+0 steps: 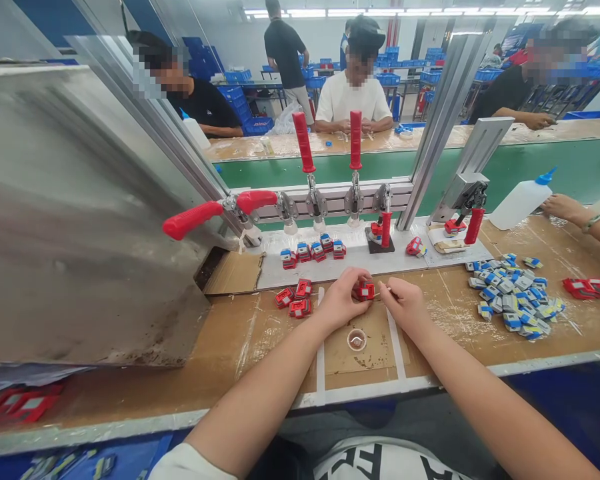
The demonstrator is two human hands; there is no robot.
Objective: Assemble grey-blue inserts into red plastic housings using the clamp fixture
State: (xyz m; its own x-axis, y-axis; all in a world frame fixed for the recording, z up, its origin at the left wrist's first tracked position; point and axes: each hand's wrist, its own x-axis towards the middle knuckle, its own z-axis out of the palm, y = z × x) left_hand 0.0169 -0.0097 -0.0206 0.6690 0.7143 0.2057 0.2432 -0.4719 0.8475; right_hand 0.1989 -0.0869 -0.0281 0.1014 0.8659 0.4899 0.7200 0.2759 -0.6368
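My left hand (341,298) pinches a small red plastic part (366,289) just above the cardboard-covered bench. My right hand (404,303) is closed on a thin stick-like tool (383,291) whose tip touches that red part. A small round cup (357,339) sits on the bench right below both hands. Three more red parts (295,299) lie to the left of my left hand. Several red-and-blue assembled pieces (313,252) sit in a row on the white fixture plate (360,257) under the red-handled toggle clamps (305,143).
A heap of several blue-and-white pieces (517,297) lies at the right, with red parts (587,287) beyond it. A white squeeze bottle (520,199) stands by another person's hand (563,207). A steel panel (70,213) fills the left. Other people sit beyond the green conveyor (330,170).
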